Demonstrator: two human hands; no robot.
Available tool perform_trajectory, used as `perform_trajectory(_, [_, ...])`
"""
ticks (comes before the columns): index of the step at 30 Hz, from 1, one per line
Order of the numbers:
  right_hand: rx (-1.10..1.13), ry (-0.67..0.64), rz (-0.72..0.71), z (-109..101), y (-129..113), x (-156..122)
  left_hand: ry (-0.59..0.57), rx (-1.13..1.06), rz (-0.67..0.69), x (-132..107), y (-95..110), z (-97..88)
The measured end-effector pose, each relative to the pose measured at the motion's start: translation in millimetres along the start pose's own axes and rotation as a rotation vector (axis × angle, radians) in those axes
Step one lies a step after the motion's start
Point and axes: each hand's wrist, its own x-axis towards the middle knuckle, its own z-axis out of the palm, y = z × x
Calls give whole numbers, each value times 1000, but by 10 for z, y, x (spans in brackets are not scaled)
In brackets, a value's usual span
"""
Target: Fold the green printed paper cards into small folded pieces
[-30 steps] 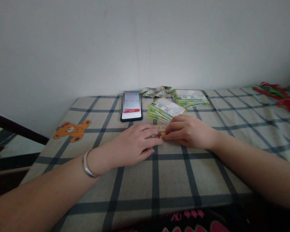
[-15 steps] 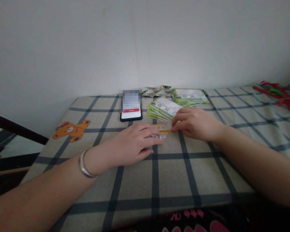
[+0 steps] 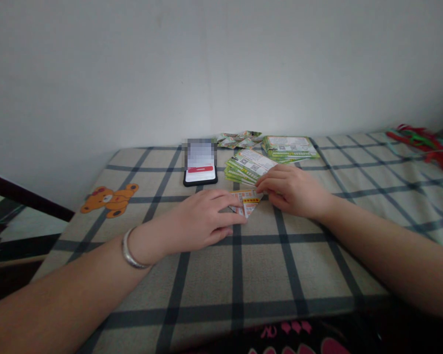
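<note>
A small orange and white printed paper point(image 3: 248, 201), folded into a triangle, lies on the checked cloth point(image 3: 266, 265). My left hand point(image 3: 199, 219) presses flat on its left part with fingers stretched out; a silver bangle point(image 3: 130, 250) circles that wrist. My right hand point(image 3: 293, 189) pinches the paper's upper right edge with curled fingers. Just behind the hands lies a fanned stack of green and white leaflets point(image 3: 249, 166).
A black phone point(image 3: 200, 162) with a lit screen lies behind my left hand. A second leaflet stack point(image 3: 290, 146) and several folded paper pieces point(image 3: 238, 139) sit near the wall. Red and green ribbons point(image 3: 424, 145) lie far right. An orange bear print point(image 3: 110, 198) marks the cloth.
My right hand slid from the paper's near edge up to its upper right edge, and the paper now shows as a folded triangle. My left hand stayed pressing in place.
</note>
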Motion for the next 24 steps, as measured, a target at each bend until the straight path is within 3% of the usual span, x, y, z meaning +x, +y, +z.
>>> perform_trajectory(6, [53, -45, -24, 34, -70, 26, 25, 22, 36, 15, -13, 18])
perform_trajectory(20, [38, -26, -9, 37, -121, 44, 46, 104, -44, 26, 63, 18])
perform_trajectory(24, [5, 5, -77, 65, -93, 49, 41, 99, -55, 21, 59, 39])
